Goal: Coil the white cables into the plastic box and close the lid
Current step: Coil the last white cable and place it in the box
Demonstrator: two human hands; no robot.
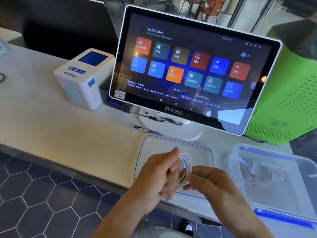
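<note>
White cable [186,166]: one coil of several loops, held in the air between my two hands, above the lid. My left hand [157,176] has its grip closed on the left side of the coil, fingers curled over the loops. My right hand [208,180] pinches the lower right of the same coil between thumb and fingertips.

Lid [151,146]: clear plastic, lying flat on the bench [60,131] directly under both hands.

Plastic box [281,182]: clear, with blue latches, open, standing to the right of my right hand. Coiled cables [259,174]: white, already lying inside it.

Touchscreen terminal [192,66]: on a white stand, beyond my hands, screen lit with coloured tiles.

Pens [147,130]: several, lying at the foot of the stand, beyond the lid.

Label printer [82,78]: white, beyond and left of my left hand.

Green case [289,100]: perforated, beyond the box, right of the terminal.
</note>
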